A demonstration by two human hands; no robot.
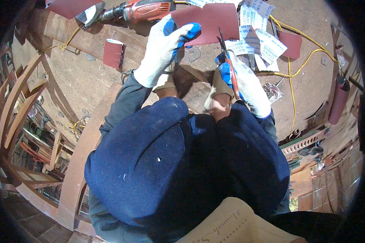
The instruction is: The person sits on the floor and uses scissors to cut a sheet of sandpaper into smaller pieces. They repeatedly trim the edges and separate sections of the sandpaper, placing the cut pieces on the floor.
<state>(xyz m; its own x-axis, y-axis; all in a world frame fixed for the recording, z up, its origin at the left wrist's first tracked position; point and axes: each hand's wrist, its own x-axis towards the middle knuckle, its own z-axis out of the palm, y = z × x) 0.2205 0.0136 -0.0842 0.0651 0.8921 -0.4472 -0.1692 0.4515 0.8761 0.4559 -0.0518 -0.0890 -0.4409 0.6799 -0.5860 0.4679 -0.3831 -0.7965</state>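
Observation:
My left hand (160,52), in a white glove with blue-coated fingers, pinches the left side of a dark red sandpaper sheet (215,25). My right hand (245,79), gloved alike, grips a pair of red-handled scissors (232,73). Their dark blades point away from me and meet the sheet near its lower right edge. Whether the blades are apart or closed is hard to make out. Both hands are held out beyond my knees, above the ground.
A red and black power drill (148,11) lies at the far left of the sheet. Cut sandpaper pieces lie around, one red piece (112,54) at left and white-backed scraps (267,48) at right. A yellow cord (291,95) winds along the right. Curved wooden parts (18,109) stand at left.

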